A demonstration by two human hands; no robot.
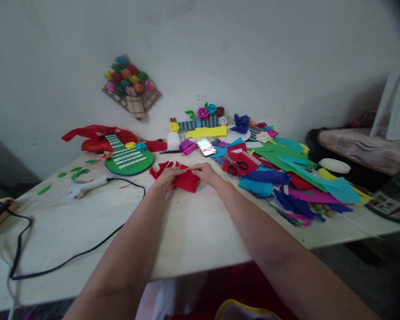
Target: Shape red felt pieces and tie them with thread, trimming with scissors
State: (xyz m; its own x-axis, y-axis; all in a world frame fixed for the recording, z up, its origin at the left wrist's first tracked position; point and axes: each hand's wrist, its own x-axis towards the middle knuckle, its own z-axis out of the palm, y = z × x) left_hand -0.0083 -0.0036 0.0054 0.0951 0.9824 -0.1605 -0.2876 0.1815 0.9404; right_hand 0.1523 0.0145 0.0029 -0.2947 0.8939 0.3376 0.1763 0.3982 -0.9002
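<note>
A folded red craft sheet (186, 181), felt or crepe paper by its look, lies on the table in front of me. My left hand (168, 177) rests on its left part, fingers closed over it. At the upper right edge, my right hand (203, 172) pinches the same sheet, its fingertips close to those of the left. Cut red strips (158, 169) stick out beyond my left hand. Black-handled scissors (237, 167) lie to the right on red material, apart from both hands.
At left lie a white glue gun (86, 186) with a black cord (86, 255), a green guitar-shaped craft (130, 160) and green leaf cutouts (44, 190). Blue, green and pink sheets (306, 178) are heaped at right. A phone (206, 148) and yellow strip (206, 132) lie behind.
</note>
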